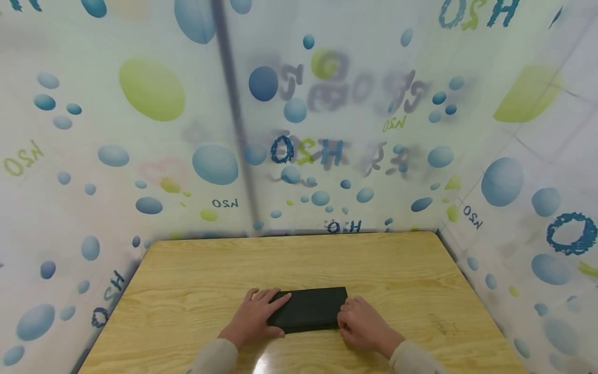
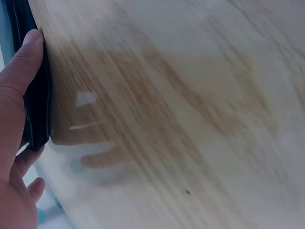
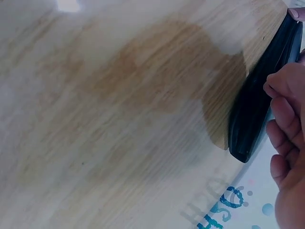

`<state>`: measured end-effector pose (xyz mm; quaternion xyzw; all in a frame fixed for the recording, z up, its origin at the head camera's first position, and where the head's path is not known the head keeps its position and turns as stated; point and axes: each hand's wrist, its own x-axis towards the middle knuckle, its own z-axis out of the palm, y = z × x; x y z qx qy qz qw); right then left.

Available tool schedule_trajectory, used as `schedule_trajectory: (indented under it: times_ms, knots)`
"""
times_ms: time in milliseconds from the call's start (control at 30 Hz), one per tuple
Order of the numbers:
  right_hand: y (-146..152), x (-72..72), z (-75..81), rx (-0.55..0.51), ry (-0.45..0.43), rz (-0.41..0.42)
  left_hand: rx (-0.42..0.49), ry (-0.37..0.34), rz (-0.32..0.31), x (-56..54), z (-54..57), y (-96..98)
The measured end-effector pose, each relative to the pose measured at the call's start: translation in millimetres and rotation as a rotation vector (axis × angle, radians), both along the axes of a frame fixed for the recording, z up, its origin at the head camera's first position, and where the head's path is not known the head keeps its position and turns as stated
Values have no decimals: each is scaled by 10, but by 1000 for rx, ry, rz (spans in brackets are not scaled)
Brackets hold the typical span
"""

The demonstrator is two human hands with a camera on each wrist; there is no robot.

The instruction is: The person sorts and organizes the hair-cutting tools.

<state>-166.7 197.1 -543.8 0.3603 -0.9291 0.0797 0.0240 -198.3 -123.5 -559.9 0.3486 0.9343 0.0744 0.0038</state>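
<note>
A flat, black rectangular case (image 1: 308, 310) lies on the wooden table in front of the person. My left hand (image 1: 257, 317) holds its left end, with the thumb along the near edge and the fingers spread over the end and top. In the left wrist view the thumb (image 2: 26, 59) presses the side of the case (image 2: 39, 107). At the right end, my right hand (image 1: 363, 323) has its fingers curled and pinches the edge. The right wrist view shows that hand (image 3: 290, 114) close against the layered side of the case (image 3: 255, 105). Its inside is hidden.
The light wooden table (image 1: 210, 265) has rounded far corners. White curtains (image 1: 299, 187) printed with blue and green bubbles and lettering hang behind it and along both sides. Light glares off the table's near edge.
</note>
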Motion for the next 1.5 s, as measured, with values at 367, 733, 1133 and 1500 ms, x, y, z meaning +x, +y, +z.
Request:
schedule_trajectory:
  times_ms: [367,733,1133,1500]
  knots:
    - [54,-121,-38,-18,125,-114,5,-18,72,-135,8,166]
    - [8,-72,-133,32,95,-145,-17,-63,88,-145,10,192]
    - [-38,-34,-108,67,84,-164,-29,-70,92,-126,37,203]
    - [-81,-15,-96,65,99,-174,-66,-61,97,-140,-6,184]
